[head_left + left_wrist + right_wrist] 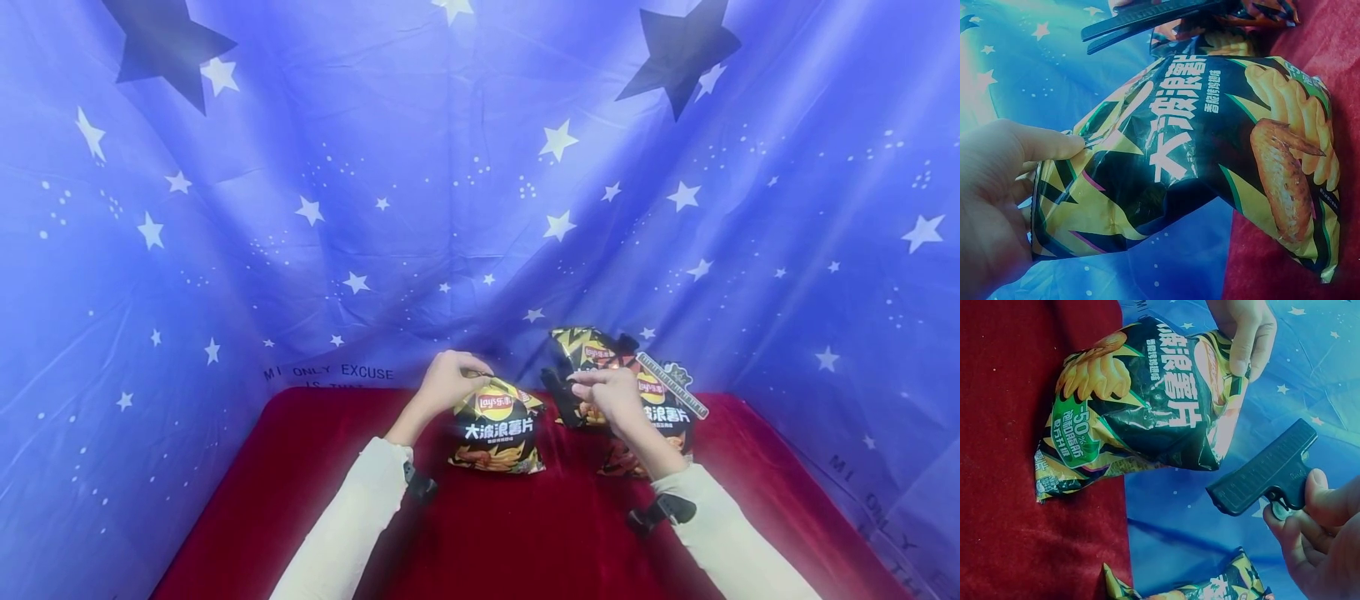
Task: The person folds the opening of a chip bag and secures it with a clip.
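Observation:
A black Lay's chip bag [495, 433] with yellow patterning stands on the red cloth [480, 533]. My left hand [452, 382] pinches its top edge between thumb and fingers, and the left wrist view shows the thumb [1054, 145] on the front of the bag. To the right of that bag, my right hand [617, 398] holds a black bag clip [1266, 469] by its handles. In the left wrist view the clip's two long bars stand apart. The clip is near the bag's top and apart from it.
At the right stand a second yellow-and-black chip bag [581, 340] and, partly behind my right hand, a red-and-black one [671, 429]. A white clip with ruler-like markings [675, 385] sits across the latter's top. A blue star-patterned cloth [450, 208] hangs behind.

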